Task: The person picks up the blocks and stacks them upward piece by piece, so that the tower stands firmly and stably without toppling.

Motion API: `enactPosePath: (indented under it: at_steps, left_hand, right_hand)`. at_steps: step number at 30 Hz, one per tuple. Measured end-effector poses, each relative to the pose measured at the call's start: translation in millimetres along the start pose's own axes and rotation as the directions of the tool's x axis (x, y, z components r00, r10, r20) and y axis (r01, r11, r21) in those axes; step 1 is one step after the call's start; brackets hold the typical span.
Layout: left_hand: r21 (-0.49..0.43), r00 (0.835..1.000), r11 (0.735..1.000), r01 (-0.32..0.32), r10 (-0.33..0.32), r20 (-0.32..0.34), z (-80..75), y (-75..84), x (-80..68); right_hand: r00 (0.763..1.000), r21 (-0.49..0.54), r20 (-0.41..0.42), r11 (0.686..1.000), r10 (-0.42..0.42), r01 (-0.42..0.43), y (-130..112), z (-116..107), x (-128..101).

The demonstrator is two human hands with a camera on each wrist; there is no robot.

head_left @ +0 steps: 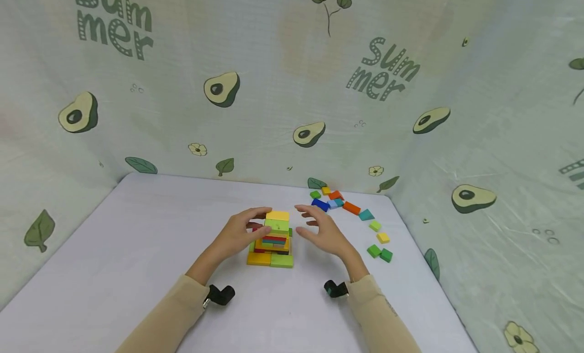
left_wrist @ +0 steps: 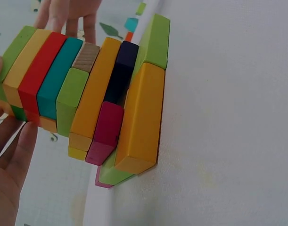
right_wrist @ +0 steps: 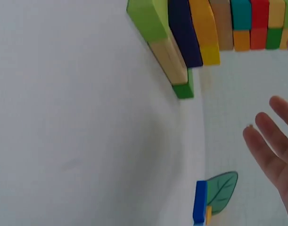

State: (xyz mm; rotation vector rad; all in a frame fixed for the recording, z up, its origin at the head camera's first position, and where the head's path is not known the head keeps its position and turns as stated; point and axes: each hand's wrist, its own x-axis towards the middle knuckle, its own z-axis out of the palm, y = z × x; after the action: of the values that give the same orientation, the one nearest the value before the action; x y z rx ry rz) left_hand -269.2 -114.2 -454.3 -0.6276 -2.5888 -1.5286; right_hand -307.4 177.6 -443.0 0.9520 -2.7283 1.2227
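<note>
On the white worktop (head_left: pixel 137 251) the left hand (head_left: pixel 237 235) curls its fingers on the block tower (head_left: pixel 272 240) in the middle, likely to keep it steady. The right hand (head_left: pixel 321 232) hovers just beside it, fingers spread, holding nothing. Loose blocks (head_left: pixel 351 211) lie farther back, right.

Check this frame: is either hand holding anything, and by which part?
The left hand grips the block stack at its top layers, fingers over the far side, thumb on the near. The right hand hovers open beside it, holding nothing.
</note>
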Motion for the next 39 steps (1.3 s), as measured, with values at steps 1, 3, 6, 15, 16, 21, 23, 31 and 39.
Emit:
enactPosePath:
  at_steps: [1,3,6,15,16,21,23,31,39]
  left_hand:
    - [0.0,1.0,1.0,0.003,-0.003,0.0,0.1,0.1,0.0]
    - [0.002,1.0,1.0,0.008,-0.008,0.0,0.0,0.3,-0.2]
    - [0.013,1.0,1.0,0.011,-0.011,0.002,-0.8,1.1,-0.8]
    - [0.018,1.0,1.0,0.012,-0.013,0.008,-1.3,-0.1,-0.8]
    - [0.019,1.0,1.0,0.012,-0.012,0.009,-1.2,-0.3,-0.9]
    - [0.028,1.0,1.0,-0.002,0.002,0.005,-1.5,-1.2,-0.3]
    - [0.029,1.0,0.999,-0.017,0.017,0.0,-1.9,-1.7,0.8]
    - [0.039,0.999,0.998,-0.048,0.049,-0.008,-1.3,-3.0,2.8]
    - [0.048,0.999,0.998,-0.039,0.04,-0.01,-1.8,-2.5,1.4]
  right_hand:
    - [1.0,-0.032,-0.004,0.999,0.023,-0.023,4.8,-6.3,3.0]
    - [0.998,-0.101,-0.014,0.992,0.068,-0.069,15.7,-18.3,10.5]
    - [0.989,-0.185,-0.027,0.972,0.144,-0.146,34.4,-32.1,22.8]
    - [0.946,-0.364,-0.008,0.88,0.325,-0.305,77.7,-38.6,49.5]
    - [0.941,-0.387,0.002,0.868,0.34,-0.312,80.4,-38.1,51.0]
    - [0.921,-0.447,0.019,0.827,0.388,-0.34,87.5,-37.5,56.3]
    - [0.92,-0.457,0.013,0.821,0.391,-0.342,89.2,-37.5,57.6]
    - [0.921,-0.436,-0.005,0.828,0.39,-0.353,89.8,-38.3,57.2]
    - [0.935,-0.443,-0.007,0.837,0.354,-0.321,95.2,-39.7,56.7]
